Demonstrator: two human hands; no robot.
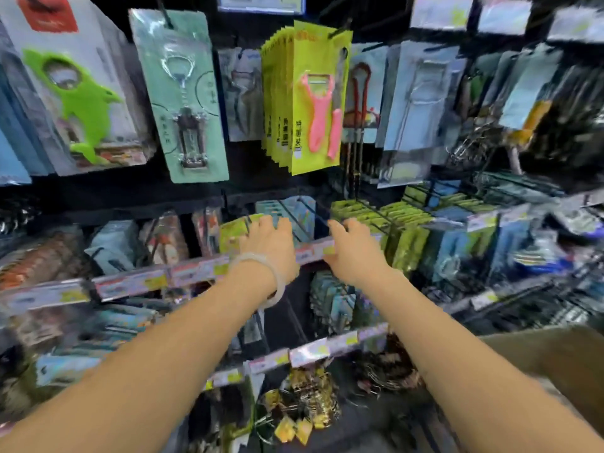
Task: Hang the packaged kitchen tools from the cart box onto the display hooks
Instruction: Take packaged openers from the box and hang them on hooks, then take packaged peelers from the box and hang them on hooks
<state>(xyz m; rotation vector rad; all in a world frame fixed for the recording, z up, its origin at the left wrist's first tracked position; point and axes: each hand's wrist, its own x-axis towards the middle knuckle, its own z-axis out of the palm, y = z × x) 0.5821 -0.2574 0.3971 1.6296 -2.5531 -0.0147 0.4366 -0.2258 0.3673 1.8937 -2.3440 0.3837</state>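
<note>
My left hand [268, 244], with a pale bracelet on the wrist, reaches to the middle row of hooks, and its fingers curl around a yellow-green package [232, 233] at a hook there. Teal packages [295, 209] hang just behind its fingertips. My right hand [353, 246] is beside it over the price rail [313, 248], fingers apart and holding nothing, next to a row of green packages [366, 212] on wire hooks. The brown cart box [555, 361] shows at the lower right; its contents are hidden. The picture is blurred.
Above hangs a thick stack of yellow packs with pink peelers [313, 103], a teal corkscrew pack [183, 96] and a green dolphin opener pack [81, 99]. More packaged tools fill the hooks right and left. Lower rails [327, 349] carry further goods.
</note>
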